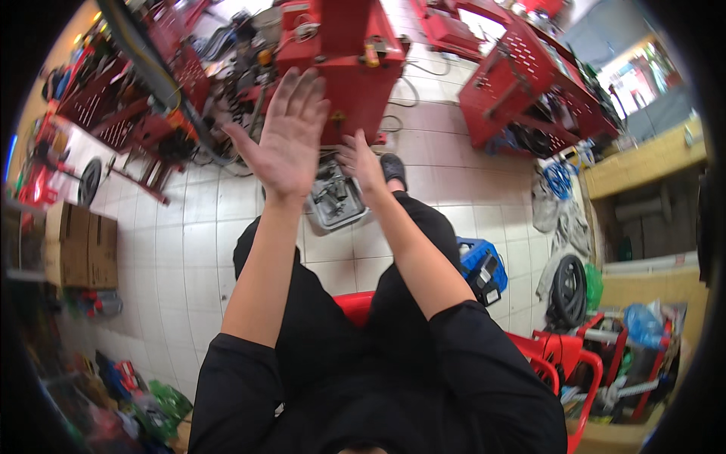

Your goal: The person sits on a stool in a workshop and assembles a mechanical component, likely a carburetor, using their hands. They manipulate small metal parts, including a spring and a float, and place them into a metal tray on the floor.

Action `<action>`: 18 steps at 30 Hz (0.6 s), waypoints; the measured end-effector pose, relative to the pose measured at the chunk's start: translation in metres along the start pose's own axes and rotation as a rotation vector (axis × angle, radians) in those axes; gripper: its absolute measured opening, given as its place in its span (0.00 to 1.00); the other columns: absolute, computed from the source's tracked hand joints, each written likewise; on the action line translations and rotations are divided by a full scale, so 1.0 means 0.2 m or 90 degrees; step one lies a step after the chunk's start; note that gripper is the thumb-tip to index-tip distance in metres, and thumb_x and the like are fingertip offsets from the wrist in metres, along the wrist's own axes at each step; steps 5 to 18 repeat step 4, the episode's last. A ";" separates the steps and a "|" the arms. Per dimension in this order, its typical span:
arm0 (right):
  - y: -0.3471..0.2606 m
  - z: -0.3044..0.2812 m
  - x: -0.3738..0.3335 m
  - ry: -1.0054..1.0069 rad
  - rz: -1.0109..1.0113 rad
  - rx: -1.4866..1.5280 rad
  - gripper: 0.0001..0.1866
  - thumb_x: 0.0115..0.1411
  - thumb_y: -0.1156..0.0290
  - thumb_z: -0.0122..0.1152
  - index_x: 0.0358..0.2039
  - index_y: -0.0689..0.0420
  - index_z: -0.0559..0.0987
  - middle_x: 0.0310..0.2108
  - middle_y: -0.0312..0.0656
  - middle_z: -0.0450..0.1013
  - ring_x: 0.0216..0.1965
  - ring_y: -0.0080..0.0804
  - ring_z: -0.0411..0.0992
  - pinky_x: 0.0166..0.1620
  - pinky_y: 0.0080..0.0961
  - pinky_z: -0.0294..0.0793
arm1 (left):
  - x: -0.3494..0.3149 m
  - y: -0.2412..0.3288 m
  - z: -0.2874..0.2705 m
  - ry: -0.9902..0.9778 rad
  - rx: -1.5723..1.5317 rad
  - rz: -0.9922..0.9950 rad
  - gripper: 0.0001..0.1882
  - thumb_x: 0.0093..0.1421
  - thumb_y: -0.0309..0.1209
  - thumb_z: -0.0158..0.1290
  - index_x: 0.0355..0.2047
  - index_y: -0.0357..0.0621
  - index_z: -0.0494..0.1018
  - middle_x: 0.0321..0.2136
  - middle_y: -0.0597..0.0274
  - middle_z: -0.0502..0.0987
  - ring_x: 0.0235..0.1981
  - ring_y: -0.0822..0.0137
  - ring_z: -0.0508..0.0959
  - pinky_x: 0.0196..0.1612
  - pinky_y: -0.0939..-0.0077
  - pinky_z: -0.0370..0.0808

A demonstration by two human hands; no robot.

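My left hand [286,140] is raised in front of me, its palm toward the view, fingers stretched up and thumb out to the side. Nothing lies in it. To its right and a little lower, my right hand [363,165] is held edge-on with its fingers extended; no object shows in it. The two hands are apart. Below and between them, on the floor, a grey tray [338,224] holds several metal parts [330,198], partly hidden by my hands and wrists. Straight ahead stands a red metal cabinet [361,94], near my left fingertips in the view.
Red perforated racks stand at the left [113,98] and right [503,94]. A blue case [478,261] is beside my right knee. Cardboard boxes [72,246] sit at the left. Farther right are a black tyre [567,291] and a red chair [586,378]. Cables cross the tiled floor [435,151].
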State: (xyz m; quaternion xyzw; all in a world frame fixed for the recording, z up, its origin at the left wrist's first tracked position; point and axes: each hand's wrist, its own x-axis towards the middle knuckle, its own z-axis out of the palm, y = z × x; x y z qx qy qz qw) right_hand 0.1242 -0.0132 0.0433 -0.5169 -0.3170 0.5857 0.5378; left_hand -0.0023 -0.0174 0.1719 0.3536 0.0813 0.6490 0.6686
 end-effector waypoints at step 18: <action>-0.42 0.29 -0.19 -0.266 -0.165 0.109 0.34 0.59 0.51 0.50 0.59 0.59 0.59 0.57 0.47 0.60 0.59 0.34 0.58 0.61 0.28 0.51 | -0.12 -0.45 -0.35 -0.243 0.873 0.202 0.44 0.60 0.63 0.29 0.62 0.37 0.50 0.63 0.51 0.53 0.65 0.58 0.50 0.65 0.65 0.39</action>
